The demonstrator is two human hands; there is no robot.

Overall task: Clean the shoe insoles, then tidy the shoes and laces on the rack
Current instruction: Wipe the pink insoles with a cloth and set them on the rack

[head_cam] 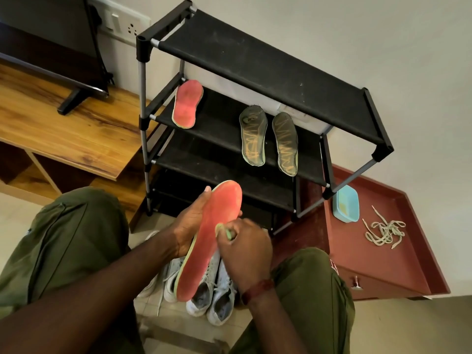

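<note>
Black rack [255,62] behind held red insole [213,241]

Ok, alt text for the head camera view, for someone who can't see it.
A seated person's left hand holds a red insole while the right hand presses a small green item against it. A second red insole and two dark insoles lie on a black shoe rack; white shoes sit on the floor.

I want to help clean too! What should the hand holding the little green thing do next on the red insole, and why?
Probably rub the green thing down toward the lower end of the red insole. The right hand pinches it against the insole's middle, the left hand grips the insole from behind, and the lower part looks a bit dull and grubby.
</note>
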